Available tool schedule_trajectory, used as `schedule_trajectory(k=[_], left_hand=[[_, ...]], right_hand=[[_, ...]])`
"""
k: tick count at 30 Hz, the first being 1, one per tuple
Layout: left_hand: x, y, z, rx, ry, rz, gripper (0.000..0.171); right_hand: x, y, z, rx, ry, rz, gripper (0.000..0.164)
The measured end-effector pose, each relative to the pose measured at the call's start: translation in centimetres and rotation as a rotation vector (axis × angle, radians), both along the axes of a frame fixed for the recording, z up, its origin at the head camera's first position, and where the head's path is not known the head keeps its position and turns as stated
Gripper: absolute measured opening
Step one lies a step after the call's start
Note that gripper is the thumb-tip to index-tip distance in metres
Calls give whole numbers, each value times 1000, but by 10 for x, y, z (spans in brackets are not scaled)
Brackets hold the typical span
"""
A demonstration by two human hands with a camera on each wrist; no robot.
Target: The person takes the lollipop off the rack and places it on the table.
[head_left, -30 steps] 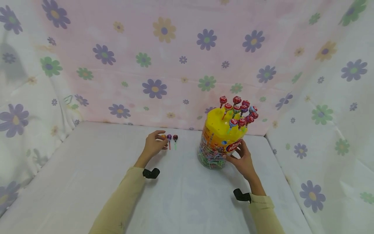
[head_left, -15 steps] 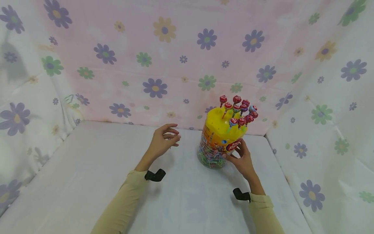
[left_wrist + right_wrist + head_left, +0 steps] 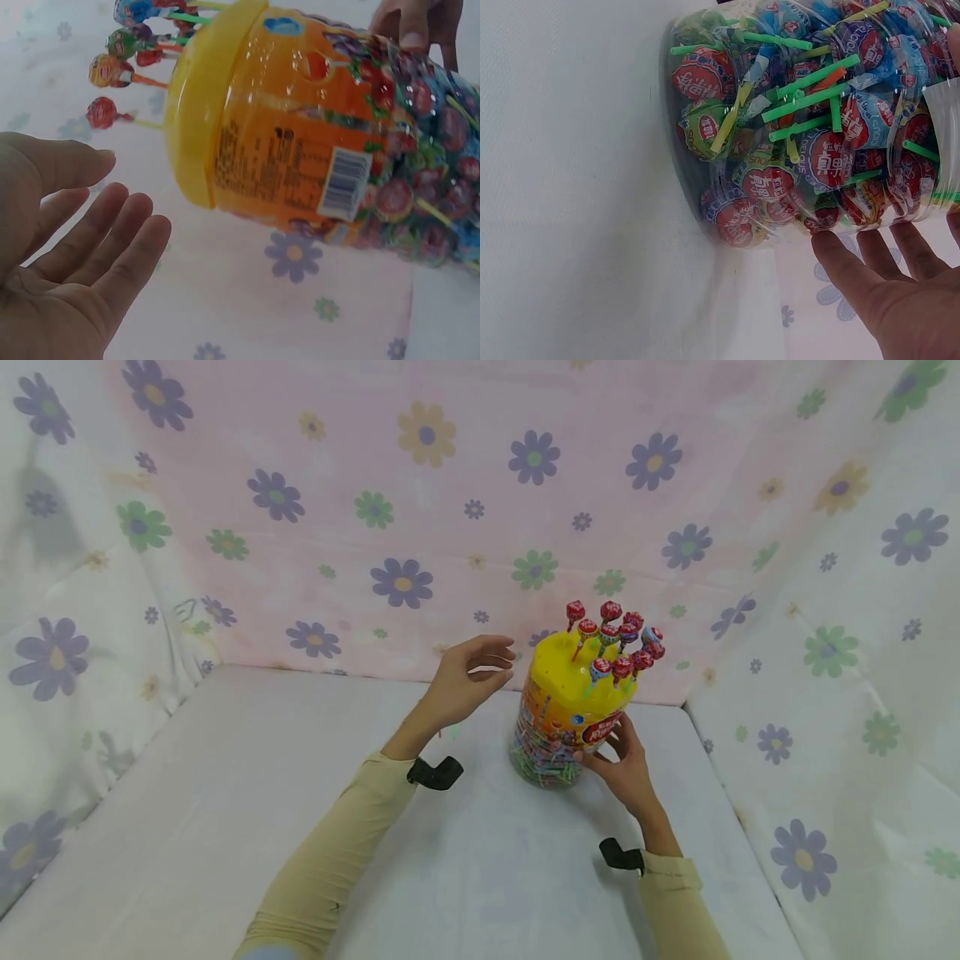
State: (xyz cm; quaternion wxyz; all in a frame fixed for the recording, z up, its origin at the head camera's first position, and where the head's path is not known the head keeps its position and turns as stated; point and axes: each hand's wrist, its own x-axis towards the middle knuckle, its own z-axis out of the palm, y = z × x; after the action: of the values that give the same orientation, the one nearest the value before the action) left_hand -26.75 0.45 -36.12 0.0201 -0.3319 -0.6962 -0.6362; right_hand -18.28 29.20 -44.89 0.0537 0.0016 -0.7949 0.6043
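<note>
A clear candy jar (image 3: 551,739) packed with wrapped lollipops stands on the table, under a yellow lid (image 3: 558,664). Several lollipops (image 3: 600,670) stick upright out of that lid. My right hand (image 3: 626,768) grips the jar's right side, fingers and thumb spread along its wall. To the left of the lid is my left hand (image 3: 468,681), raised, with fingers loosely bent and nothing in them in the left wrist view, apart from the lid and a red lollipop (image 3: 100,113). Behind its wrist, lollipop sticks (image 3: 453,732) show on the table, their heads hidden.
A white cloth covers the table (image 3: 225,793). Flowered fabric (image 3: 427,527) hangs along the back and both sides, with the jar near the back fabric. Black wrist mounts (image 3: 435,772) sit at both sleeves.
My left hand has left the loose lollipops on the table and moved up and right toward the jar's lid. The right hand and the jar stay in place.
</note>
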Motion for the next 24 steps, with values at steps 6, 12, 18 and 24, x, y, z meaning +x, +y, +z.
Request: schedule_trajectory(k=[6, 12, 18, 24], left_hand=[[-5, 25, 12, 32, 53, -28, 40], [-5, 45, 22, 102, 84, -20, 41], [-13, 62, 23, 96, 97, -38, 53], [-21, 74, 25, 141, 120, -41, 53]], right_hand=[[-7, 9, -14, -1, 9, 1, 96], [-12, 15, -32, 28, 29, 11, 96], [-7, 11, -20, 20, 17, 13, 96], [-13, 16, -32, 27, 14, 6, 97]])
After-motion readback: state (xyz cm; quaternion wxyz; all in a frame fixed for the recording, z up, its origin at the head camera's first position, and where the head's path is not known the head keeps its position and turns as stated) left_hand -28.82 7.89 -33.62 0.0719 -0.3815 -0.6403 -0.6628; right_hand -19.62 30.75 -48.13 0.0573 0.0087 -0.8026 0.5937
